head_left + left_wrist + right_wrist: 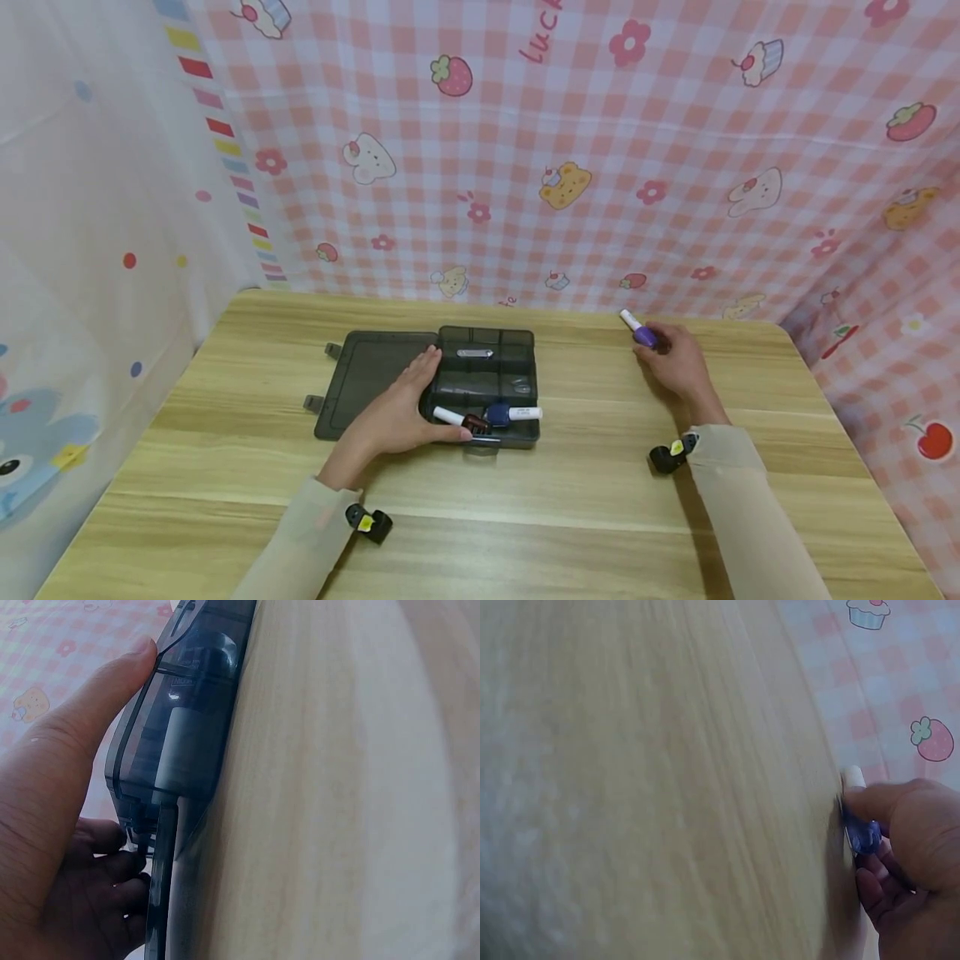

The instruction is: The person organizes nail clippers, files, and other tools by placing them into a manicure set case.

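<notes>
On the table, a dark translucent compartment box (525, 358) lies with its lid (382, 367) folded out to the left. My left hand (397, 417) rests spread on the box, thumb on the front rim and fingers along the hinge side. Inside the front compartment are a dark brown nail polish bottle (474, 423) and a blue nail polish bottle (497, 414), both white-capped. A nail clipper (476, 354) shows farther back in the box. At the back right, my right hand (678, 362) pinches a purple nail polish bottle (645, 336) with its white cap pointing away.
The wooden table (585, 508) ends at a pink checked curtain (510, 150) behind the box and right hand. The lid's two latches (313, 404) stick out to the left. Bare wood lies between box and right hand.
</notes>
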Tool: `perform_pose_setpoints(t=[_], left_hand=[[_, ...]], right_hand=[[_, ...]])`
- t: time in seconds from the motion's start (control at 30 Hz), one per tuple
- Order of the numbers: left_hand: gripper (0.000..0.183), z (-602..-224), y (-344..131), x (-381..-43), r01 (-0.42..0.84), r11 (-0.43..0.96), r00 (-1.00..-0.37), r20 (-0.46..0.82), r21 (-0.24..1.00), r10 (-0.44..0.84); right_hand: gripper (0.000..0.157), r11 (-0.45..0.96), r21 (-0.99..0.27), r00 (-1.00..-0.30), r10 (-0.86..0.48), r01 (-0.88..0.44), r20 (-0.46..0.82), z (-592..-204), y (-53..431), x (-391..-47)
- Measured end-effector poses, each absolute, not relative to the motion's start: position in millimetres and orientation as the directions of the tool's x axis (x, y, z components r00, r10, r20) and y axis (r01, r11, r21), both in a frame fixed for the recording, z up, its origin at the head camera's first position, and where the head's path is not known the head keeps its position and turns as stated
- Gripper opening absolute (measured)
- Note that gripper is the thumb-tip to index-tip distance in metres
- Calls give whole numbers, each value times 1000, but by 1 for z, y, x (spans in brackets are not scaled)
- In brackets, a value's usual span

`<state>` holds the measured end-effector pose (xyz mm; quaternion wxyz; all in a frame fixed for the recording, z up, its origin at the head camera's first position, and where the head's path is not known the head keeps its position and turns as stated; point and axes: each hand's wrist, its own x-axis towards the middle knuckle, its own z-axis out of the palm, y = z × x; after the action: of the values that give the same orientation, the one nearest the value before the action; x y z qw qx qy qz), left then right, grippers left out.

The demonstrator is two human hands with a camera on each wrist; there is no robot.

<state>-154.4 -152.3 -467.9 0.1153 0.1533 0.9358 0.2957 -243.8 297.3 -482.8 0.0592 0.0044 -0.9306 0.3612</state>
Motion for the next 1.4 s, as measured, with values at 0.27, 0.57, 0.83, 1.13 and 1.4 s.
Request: perform_pose_setpoints(t=[0.27, 0.57, 0.83, 1.13, 1.4], left_hand=[[136, -467, -152, -155, 223, 778, -926, -122, 587, 357], [136, -466, -152, -154, 219, 778, -926, -125, 589, 355], [137, -468, -152, -155, 220, 781, -926, -126, 584, 355], [137, -469, -151, -155, 232, 782, -926, -114, 579, 360], [137, -469, -151, -155, 239, 778, -928, -98, 581, 359]], right_hand=[[47, 757, -652, -990, 54, -43, 128, -485, 297, -244], [46, 758, -652, -993, 63, -17, 99, -482, 298, -239], [45, 718, -695, -992, 67, -26, 107, -476, 292, -228], [45, 690, -721, -989, 53, -63, 138, -470, 282, -219], [39, 670, -730, -978, 27, -135, 207, -464, 266, -212]])
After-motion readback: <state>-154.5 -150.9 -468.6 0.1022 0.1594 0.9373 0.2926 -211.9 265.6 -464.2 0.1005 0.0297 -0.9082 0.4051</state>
